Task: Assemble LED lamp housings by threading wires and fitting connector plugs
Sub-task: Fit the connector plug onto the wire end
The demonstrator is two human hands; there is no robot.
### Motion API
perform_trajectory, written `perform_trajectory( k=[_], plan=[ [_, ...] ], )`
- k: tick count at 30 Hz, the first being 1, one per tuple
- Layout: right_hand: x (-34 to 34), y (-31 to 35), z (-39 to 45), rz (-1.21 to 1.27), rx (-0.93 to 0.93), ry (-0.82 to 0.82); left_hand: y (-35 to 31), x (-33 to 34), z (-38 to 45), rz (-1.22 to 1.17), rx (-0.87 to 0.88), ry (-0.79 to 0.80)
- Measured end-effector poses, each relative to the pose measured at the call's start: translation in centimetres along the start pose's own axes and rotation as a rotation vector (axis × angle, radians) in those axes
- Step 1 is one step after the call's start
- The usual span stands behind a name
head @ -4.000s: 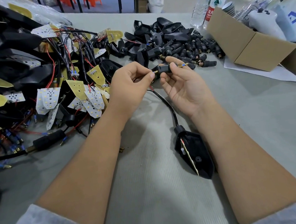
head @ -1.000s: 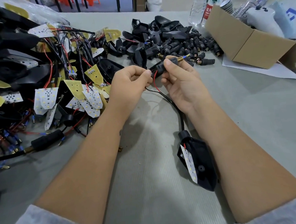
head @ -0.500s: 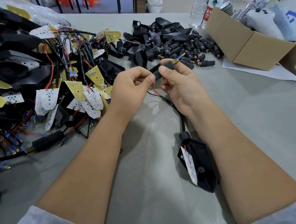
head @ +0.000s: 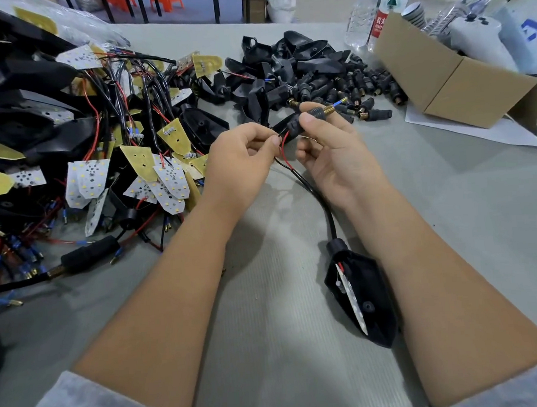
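Observation:
My right hand point(head: 330, 155) pinches a black connector plug point(head: 306, 119) with a brass threaded tip, from which a blue wire end sticks out. My left hand point(head: 242, 161) pinches the red wire point(head: 284, 152) just behind the plug. A black cable point(head: 322, 206) runs from the plug down to a black lamp housing point(head: 364, 304) lying on the table between my forearms, with a white LED board inside it.
A tangle of wired LED boards and housings point(head: 106, 144) fills the left side. A heap of black housings and loose plugs point(head: 315, 71) lies at the back centre. A cardboard box point(head: 448, 76) and water bottles point(head: 371, 11) stand at the back right.
The plug has tilted so its brass tip points right. A loop of red wire now shows between my hands, and the housing has slid a little on the table.

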State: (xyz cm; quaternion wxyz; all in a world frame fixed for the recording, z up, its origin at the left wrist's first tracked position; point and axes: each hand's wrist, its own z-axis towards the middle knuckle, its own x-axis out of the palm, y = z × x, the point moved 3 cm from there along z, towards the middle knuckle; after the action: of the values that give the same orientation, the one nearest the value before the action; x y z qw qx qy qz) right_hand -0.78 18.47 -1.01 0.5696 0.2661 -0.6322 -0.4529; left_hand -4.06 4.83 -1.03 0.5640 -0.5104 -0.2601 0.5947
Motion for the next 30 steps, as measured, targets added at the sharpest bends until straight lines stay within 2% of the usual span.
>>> perform_trajectory(
  k=[6,10,15,19,25,30],
  plan=[
    [0.36,-0.16,-0.01,-0.130,-0.034,0.035,-0.33,-0.10,-0.20,0.014,0.053,0.000],
    [0.21,-0.13,0.10,-0.066,-0.012,0.003,-0.33,0.07,-0.17,0.007,0.031,0.007],
    [-0.02,-0.10,0.32,0.052,0.022,-0.093,0.05,0.62,-0.22,0.037,-0.010,0.101],
    [-0.09,-0.16,0.55,0.089,0.047,-0.116,-0.01,0.78,-0.20,-0.042,-0.029,0.142],
    [-0.13,-0.10,0.43,0.042,0.016,-0.138,-0.38,0.56,-0.29,-0.103,-0.012,0.080],
    [0.18,-0.10,0.25,-0.064,0.001,-0.076,-0.32,0.43,-0.20,0.038,0.021,0.060]
  ],
)
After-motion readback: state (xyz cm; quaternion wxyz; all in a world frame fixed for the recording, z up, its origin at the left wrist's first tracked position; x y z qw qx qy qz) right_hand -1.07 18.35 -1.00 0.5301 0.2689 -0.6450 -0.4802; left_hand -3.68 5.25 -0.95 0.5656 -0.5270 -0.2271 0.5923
